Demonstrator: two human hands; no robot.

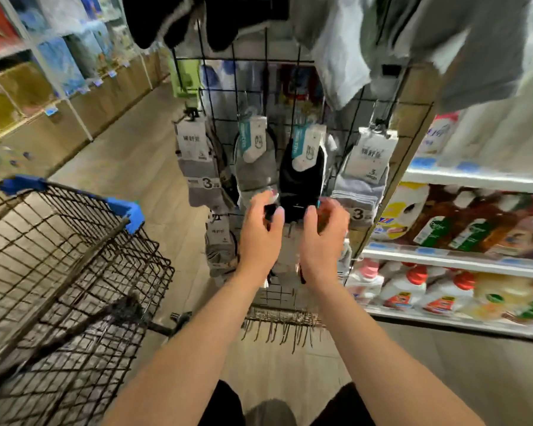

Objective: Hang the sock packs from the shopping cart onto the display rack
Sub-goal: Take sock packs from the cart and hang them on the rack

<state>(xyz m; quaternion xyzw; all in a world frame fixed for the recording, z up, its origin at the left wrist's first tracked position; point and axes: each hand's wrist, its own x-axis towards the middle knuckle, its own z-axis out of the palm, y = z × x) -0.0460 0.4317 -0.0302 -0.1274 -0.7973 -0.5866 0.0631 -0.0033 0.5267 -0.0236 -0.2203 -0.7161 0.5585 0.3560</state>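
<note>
The person stands facing the display rack (pixel 222 75), a black wire grid, with both arms stretched to its middle rows. The left hand (pixel 260 224) has its fingers (pixel 273 212) curled and clamped on a small black piece at the top of a sock pack (pixel 285 253), which is held against the grid just under the row of packs already hanging. The right hand (pixel 323 232) curls its fingers round the same pack's other upper corner, where a teal edge shows. Most of this pack is hidden behind the 2 hands; only pale fabric shows between the wrists. Directly above hang a black pack (pixel 302 176) and a grey pack (pixel 254 167), with 2 packs marked 3 at either side. The shopping cart (pixel 74 216) stands to the left, its basket near the rack. Shelves of bottles (pixel 443 229) stand on the right.
</note>
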